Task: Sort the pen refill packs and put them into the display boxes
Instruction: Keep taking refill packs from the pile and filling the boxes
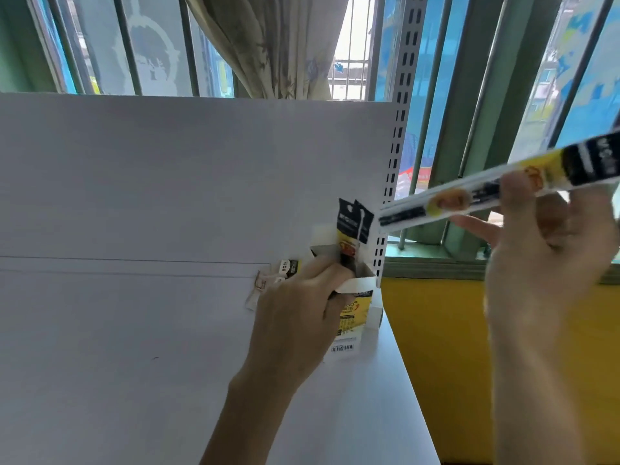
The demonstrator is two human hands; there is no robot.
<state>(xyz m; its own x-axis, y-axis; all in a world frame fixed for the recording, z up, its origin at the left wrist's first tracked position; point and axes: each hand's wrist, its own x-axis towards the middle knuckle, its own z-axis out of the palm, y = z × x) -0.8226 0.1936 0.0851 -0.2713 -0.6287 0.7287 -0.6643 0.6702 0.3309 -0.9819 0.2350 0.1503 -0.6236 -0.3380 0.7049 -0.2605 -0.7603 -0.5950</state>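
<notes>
Grips with left hand [295, 307] the open display box [359, 298] at rear right corner of white shelf [134, 330], two refill packs [353, 226] upright inside. Pinches in raised right hand [550, 253] a long refill pack [496, 187], tilted, to the box's upper right.

hands 2: left hand [295, 307], right hand [550, 263] | display box [356, 308] 1 | packs in box [350, 226] 2 | held pack [469, 199] 1 | loose packs [289, 266] count unclear

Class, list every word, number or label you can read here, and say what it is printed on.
Display box: yellow front print, too blurred to read.
Barcode label: digits too small.
Refill pack in right hand: white lettering, blurred.
Packs standing in box: unreadable.
</notes>
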